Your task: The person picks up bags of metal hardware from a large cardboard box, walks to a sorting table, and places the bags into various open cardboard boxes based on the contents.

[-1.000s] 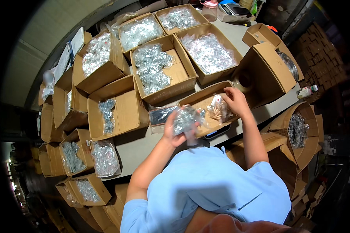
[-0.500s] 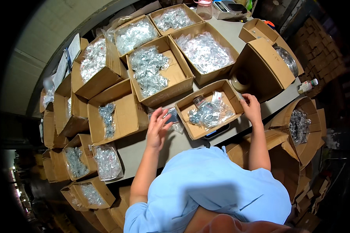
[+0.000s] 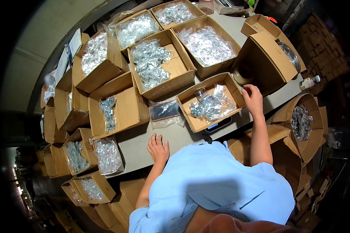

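My right hand (image 3: 253,101) is closed at the right rim of a small cardboard box (image 3: 198,125), its fingers bent over the edge. Inside lie several clear plastic bags (image 3: 210,105) of metal hardware, too small to name exactly. Under the front of this box a scale (image 3: 218,127) with a lit blue display partly shows. My left hand (image 3: 158,149) rests empty on the pale table (image 3: 136,145) near its front edge, fingers slightly apart. Beyond it, a dark flat rectangular thing (image 3: 165,110) lies among clear plastic bags, left of the small box.
Larger cardboard boxes (image 3: 163,92) with bagged metal parts crowd the table's back and left. A tall carton (image 3: 260,66) and tape roll (image 3: 243,74) stand to the right. A bottle (image 3: 309,82) lies at the right edge. Another open box (image 3: 313,138) stands lower right.
My left hand has moved from above the plastic bags beside the small box down to the table's front edge. My right hand stays at the box's rim.
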A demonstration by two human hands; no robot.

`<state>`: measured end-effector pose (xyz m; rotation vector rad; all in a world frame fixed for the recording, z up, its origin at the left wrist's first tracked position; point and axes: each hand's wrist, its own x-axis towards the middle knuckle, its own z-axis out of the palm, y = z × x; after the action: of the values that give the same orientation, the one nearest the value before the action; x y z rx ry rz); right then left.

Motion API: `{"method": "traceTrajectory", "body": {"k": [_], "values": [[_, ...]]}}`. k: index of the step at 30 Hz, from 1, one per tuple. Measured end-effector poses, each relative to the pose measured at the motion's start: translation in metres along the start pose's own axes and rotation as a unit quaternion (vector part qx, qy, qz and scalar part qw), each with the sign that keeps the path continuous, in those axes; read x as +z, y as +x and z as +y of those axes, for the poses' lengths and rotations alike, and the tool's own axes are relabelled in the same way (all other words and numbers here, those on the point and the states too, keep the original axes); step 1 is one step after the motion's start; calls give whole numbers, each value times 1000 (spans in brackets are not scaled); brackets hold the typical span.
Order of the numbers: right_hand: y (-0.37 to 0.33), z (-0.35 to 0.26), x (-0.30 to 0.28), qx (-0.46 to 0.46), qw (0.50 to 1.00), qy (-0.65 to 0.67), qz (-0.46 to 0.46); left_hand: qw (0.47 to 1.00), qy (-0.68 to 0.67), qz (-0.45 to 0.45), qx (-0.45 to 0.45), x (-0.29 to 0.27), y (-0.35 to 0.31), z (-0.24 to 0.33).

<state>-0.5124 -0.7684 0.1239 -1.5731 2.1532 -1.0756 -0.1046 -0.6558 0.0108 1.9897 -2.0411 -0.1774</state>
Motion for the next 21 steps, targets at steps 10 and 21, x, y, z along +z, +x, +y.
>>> {"method": "traceTrajectory", "body": {"k": [10,21], "values": [[-8,4,-5,-12,1000,-2,6,1000,1,1,2,1,-1,0],[-15,5,-6,-37,999,28,23,1000,-4,3,7,0,-4,-3]]}}
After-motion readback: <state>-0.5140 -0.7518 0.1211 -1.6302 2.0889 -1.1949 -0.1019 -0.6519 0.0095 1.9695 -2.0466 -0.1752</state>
